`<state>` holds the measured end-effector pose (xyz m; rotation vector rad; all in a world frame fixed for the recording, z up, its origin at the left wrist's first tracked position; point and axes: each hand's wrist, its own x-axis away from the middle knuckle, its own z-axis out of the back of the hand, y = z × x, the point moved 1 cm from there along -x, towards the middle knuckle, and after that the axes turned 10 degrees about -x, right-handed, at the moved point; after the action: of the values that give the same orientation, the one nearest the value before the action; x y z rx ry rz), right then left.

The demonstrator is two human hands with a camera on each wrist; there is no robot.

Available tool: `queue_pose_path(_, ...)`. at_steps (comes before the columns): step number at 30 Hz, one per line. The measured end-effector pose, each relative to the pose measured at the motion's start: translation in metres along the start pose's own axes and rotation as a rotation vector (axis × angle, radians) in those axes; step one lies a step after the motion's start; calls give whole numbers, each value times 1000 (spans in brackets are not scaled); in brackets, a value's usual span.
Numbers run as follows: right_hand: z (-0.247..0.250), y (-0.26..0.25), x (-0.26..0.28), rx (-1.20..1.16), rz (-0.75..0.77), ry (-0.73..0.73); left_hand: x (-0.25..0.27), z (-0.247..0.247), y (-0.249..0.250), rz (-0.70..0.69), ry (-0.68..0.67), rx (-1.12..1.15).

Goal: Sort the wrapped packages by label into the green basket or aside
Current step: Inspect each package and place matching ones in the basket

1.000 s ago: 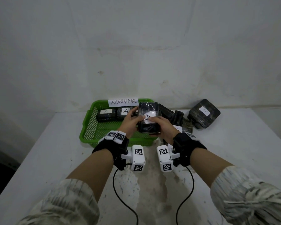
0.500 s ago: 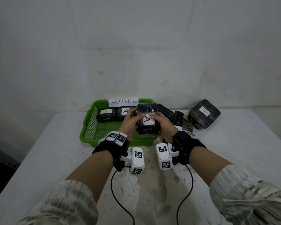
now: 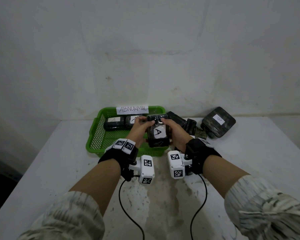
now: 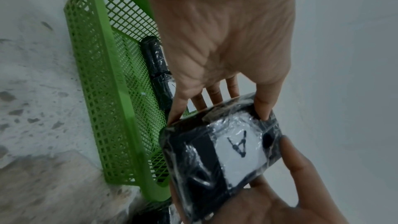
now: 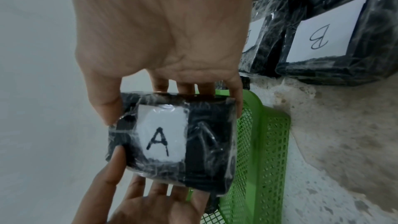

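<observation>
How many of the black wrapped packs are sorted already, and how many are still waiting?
Done: two black plastic-wrapped packs marked A lie in the green mesh basket. In hand: left hand and right hand hold a third A pack over it. Left: placing it; beside the basket sit B-labelled packs, count unclear.

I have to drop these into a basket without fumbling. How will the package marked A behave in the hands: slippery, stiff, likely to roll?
The A package is wrapped in glossy, wrinkled film, so probably a bit slippery; the left hand and right hand both grip it. It keeps a blocky shape with flat faces, so likely fairly stiff and unlikely to roll. Weight cannot be told.
</observation>
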<state>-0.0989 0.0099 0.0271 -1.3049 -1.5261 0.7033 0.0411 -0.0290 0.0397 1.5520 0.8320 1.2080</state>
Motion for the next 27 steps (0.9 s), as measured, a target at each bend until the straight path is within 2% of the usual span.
queue_pose_path(9, -1, -1, -3, -6, 23, 15, 0, -1, 1, 9, -3, -13)
queue_pose_path(13, 1, 1, -7, -32, 49, 4, 3, -2, 3, 29, -56, 11)
queue_pose_path(18, 5, 2, -16, 96, 145, 177, 7, -2, 6, 45, -125, 86)
queue_pose_path(21, 6, -3, -19, 165, 176, 202, 11, -1, 9, -1, -141, 41)
queue_pose_path(27, 7, -8, -13, 74, 64, 20, 10, -1, 10, -96, -132, -99)
